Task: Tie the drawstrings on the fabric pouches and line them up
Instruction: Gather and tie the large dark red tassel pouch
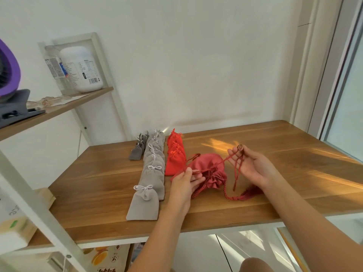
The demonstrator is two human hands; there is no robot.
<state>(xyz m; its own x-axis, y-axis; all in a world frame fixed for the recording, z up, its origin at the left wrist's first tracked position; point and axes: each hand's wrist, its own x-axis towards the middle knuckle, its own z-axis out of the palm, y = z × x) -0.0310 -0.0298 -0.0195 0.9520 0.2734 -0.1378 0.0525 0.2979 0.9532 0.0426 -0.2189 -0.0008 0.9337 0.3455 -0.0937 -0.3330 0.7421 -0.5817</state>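
Your left hand pinches the drawstring at 8 o'clock of the dark red pouch. Your right hand, at 2 o'clock, pinches the other loop, fingers loosely spread. The pouch lies on the wooden table, gathered mouth toward you. It's likely soft, light and limp, with slick cord, so grip near the mouth. Tied grey pouches and red pouches sit in rows at 10 o'clock.

This is looking like a room in a home: a wooden desk is standing against a plain white wall, a window is casting sunlight along its right edge, and a shelf by its left edge is holding a white labelled jar, a clear bottle and a purple fan.
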